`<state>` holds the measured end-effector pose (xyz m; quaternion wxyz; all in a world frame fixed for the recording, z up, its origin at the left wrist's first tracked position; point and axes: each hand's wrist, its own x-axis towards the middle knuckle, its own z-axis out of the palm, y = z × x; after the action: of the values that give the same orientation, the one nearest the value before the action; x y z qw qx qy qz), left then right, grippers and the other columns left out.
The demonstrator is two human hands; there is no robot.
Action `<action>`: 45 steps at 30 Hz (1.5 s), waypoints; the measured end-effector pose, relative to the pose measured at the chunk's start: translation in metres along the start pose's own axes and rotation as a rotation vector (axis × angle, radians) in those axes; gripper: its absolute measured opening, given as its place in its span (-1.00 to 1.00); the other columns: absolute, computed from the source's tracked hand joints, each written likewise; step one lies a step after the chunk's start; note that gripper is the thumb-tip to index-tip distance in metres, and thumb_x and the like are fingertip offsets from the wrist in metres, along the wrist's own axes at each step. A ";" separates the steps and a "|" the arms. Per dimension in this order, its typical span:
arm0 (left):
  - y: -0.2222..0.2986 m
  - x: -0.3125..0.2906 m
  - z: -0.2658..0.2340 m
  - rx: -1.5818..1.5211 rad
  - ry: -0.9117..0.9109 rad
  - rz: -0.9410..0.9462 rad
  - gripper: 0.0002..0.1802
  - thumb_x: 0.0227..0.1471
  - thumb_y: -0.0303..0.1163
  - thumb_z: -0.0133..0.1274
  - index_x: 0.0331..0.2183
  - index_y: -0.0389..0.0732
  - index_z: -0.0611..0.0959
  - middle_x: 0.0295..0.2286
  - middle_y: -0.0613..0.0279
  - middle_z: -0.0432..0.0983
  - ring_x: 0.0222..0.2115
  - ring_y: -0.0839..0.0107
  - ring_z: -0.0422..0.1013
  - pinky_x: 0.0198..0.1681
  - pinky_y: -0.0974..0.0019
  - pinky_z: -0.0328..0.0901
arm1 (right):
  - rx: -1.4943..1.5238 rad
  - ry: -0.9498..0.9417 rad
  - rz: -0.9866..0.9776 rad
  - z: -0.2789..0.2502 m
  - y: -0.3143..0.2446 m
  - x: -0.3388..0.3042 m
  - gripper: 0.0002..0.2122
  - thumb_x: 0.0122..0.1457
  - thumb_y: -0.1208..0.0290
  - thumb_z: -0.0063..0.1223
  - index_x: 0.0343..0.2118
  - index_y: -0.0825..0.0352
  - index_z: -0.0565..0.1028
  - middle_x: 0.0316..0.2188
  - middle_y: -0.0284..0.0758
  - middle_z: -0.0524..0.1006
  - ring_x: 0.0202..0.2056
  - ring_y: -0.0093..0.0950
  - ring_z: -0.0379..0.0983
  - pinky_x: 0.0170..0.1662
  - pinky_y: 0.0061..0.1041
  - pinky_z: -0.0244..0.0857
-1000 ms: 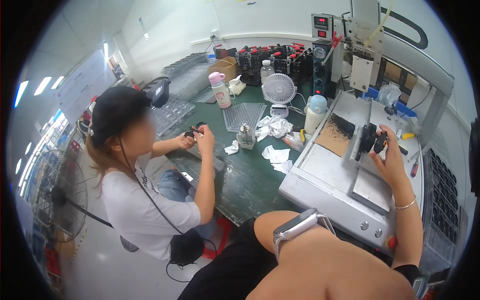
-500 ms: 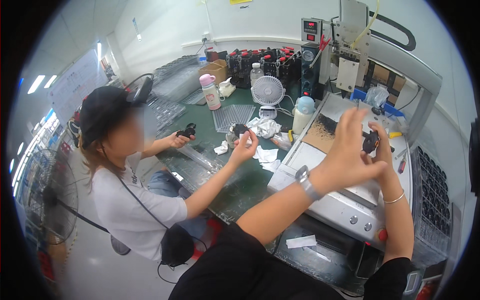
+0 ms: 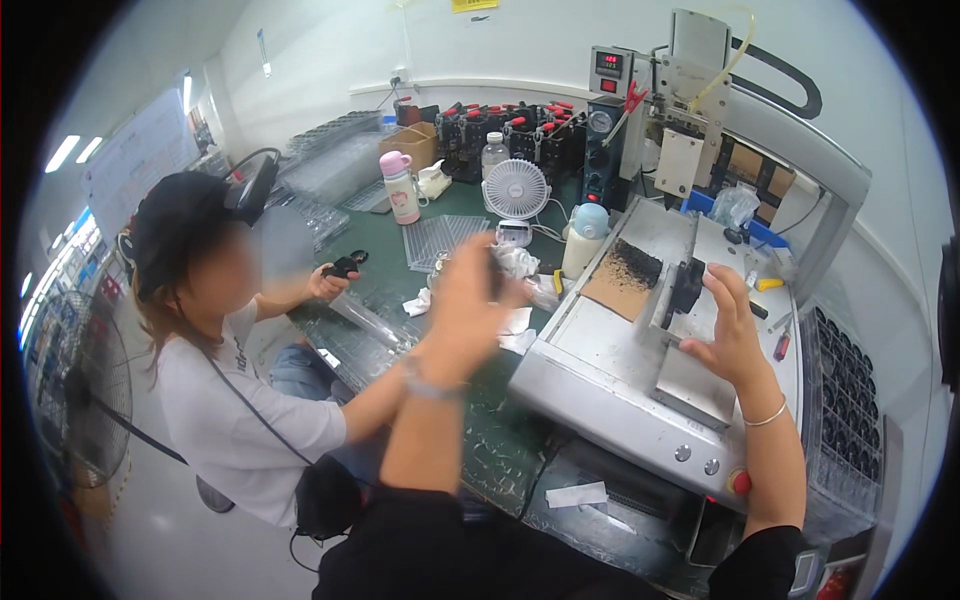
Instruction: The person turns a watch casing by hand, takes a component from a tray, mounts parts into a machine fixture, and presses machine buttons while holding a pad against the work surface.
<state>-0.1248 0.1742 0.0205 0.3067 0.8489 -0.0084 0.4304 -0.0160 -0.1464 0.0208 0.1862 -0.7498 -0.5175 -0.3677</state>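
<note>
Left hand [image 3: 468,318] has swung off the machine [image 3: 590,375] toward the co-worker [image 3: 240,390] since half a second ago; right hand [image 3: 730,325] has stayed near the plate [image 3: 658,308]. We see a dark part [image 3: 495,275] at the left fingers, but blur means we can't tell how firmly it's held, if at all. Right fingers are spread wide around the black part [image 3: 686,284] on the plate; contact unclear. Risks, we judge: the fast left swing could bump the co-worker's arm or drop the part; a careless right-hand brush could shift the black part; loose black grit [image 3: 640,265] on the cardboard [image 3: 605,298] could dirty it. We note a scuffed green counter [image 3: 500,455] with crumpled tissues [image 3: 520,262], small fan [image 3: 516,190] and bottles [image 3: 402,198], red-handled clamps [image 3: 510,140] behind, black-filled trays [image 3: 845,400] right, white walls [image 3: 310,60].
</note>
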 end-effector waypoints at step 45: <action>0.059 -0.065 -0.071 -0.725 0.229 -0.092 -0.71 -0.28 -0.57 0.11 -0.40 -0.34 0.40 -0.48 0.22 0.34 -0.46 0.55 0.28 -0.31 0.54 0.17 | 0.046 -0.049 0.032 0.002 -0.017 0.010 -0.49 -0.05 0.27 0.14 -0.05 0.36 0.25 -0.14 -0.09 0.34 -0.15 -0.11 0.31 -0.06 -0.32 0.22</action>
<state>-0.2340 0.1474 0.0342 0.6051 0.6312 -0.0877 0.4772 -0.0290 -0.1317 0.0253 0.1964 -0.7625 -0.5181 -0.3341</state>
